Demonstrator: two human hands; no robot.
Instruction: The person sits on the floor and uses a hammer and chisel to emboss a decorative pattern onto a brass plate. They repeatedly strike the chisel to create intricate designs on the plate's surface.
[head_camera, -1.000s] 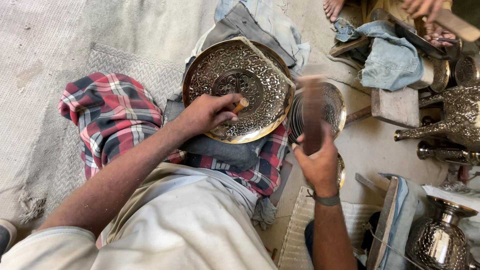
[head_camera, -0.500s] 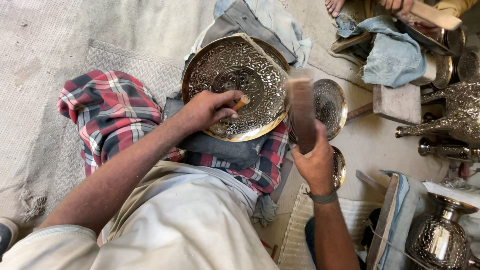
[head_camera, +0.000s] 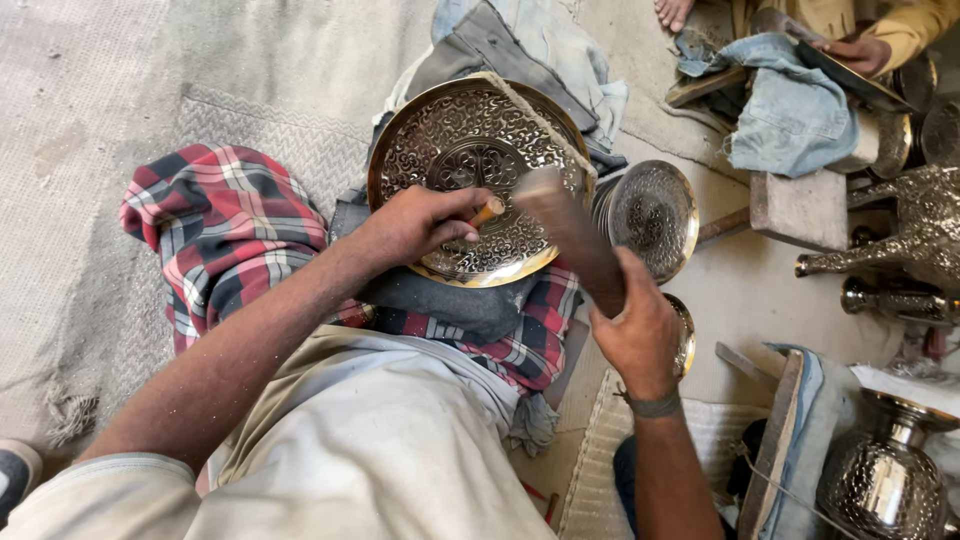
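**Workshop floor: engraved brass tray under the punch**

Concrete floor with a woven mat (head_camera: 150, 130) carries the work. We list first the engraved brass tray (head_camera: 470, 160), propped on a checked cloth (head_camera: 225, 225) over the lap. Our left hand (head_camera: 420, 225) lies on its lower rim, closed around a small punch (head_camera: 487, 211) set on the pattern. Our right hand (head_camera: 640, 335), just right of the tray, grips a mallet (head_camera: 565, 235) (blurred, head over the punch). Step judged: chasing the pattern; next blow needs the punch held steady. Further out: smaller engraved dish (head_camera: 650, 215), wooden block (head_camera: 800, 208), metal vase (head_camera: 885, 480).
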